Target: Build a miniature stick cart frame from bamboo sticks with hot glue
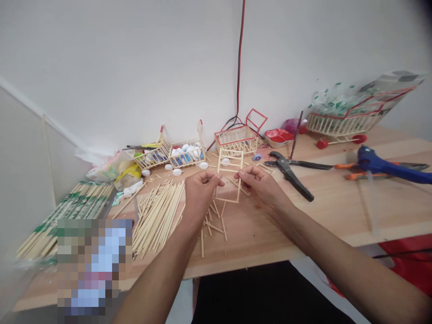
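Observation:
A small ladder-like frame of thin wooden sticks stands upright just above the wooden table, held between both my hands. My left hand pinches its left rail with thumb and fingers closed. My right hand pinches the right rail the same way. Short cut sticks lie scattered on the table under my hands. A loose pile of long bamboo sticks lies just left of my left hand.
Black cutters, a blue glue gun and orange-handled scissors lie to the right. Small stick baskets with red rims, one holding white caps, stand by the wall. Packed chopsticks lie far left. A stick cart stands back right.

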The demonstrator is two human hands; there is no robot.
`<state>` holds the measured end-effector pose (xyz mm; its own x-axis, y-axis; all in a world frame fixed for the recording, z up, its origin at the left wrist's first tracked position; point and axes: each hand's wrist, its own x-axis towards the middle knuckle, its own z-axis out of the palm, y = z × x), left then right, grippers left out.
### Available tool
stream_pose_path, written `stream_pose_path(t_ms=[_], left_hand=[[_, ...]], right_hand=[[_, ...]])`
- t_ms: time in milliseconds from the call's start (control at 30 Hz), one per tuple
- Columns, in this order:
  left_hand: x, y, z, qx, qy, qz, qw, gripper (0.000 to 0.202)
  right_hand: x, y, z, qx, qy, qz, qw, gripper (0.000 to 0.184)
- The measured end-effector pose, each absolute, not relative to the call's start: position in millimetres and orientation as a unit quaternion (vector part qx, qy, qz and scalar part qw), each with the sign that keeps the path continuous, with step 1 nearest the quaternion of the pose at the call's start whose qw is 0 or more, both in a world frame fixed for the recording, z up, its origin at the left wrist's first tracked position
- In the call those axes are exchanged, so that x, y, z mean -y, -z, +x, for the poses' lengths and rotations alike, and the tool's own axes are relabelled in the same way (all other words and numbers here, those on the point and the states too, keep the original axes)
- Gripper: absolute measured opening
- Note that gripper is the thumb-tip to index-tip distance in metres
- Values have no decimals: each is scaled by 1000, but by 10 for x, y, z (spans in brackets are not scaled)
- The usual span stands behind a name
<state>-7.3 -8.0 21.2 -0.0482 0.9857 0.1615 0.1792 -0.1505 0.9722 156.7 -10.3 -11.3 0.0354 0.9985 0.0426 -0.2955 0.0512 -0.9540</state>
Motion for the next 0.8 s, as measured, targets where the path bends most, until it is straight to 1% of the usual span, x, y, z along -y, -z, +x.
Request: stream_pose_path(t_ms=[567,700,800], left_hand=[[75,-198,-81,-503,-510,562,414,17],[73,-228,-105,-503,-519,566,395,19],[71,-233,-112,-505,-525,567,383,19]], right_hand=[[96,119,1576,429,-558,-421,572,34],[78,127,1561,396,-588,-407,576,39],[77,141,1561,409,-574,-417,574,40]])
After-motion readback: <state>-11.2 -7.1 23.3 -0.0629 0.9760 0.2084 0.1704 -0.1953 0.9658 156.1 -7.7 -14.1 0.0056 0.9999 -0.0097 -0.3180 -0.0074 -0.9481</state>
